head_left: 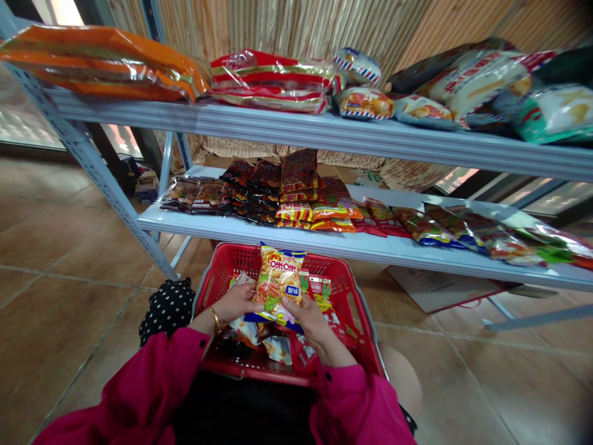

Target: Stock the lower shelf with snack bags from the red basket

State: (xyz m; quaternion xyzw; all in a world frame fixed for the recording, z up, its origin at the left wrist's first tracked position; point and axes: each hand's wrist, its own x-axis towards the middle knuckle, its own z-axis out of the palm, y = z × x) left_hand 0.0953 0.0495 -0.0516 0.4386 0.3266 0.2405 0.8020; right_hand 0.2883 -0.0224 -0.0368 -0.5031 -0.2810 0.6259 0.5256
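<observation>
Between my two hands is a yellow and blue snack bag (278, 278), its printed front facing up at me. My left hand (237, 303) grips its left side with the thumb over the front. On the lower right edge, my right hand (309, 318) pinches it the same way. The bag is held above a red plastic basket (361, 303) that stands in front of my lap. Inside the basket lie several snack packets, among them a red packet (303, 353) and a white one (278, 349). The held bag and my hands hide part of the contents.
A blue-grey metal shelf (259, 241) stands just beyond the basket. Its lower board carries dark packets (254, 191), yellow-red packets (296, 210) and blue-edged bags (424, 227). Larger bags, including an orange one (106, 65), lie on the upper board. A flat carton (435, 287) is under the shelf.
</observation>
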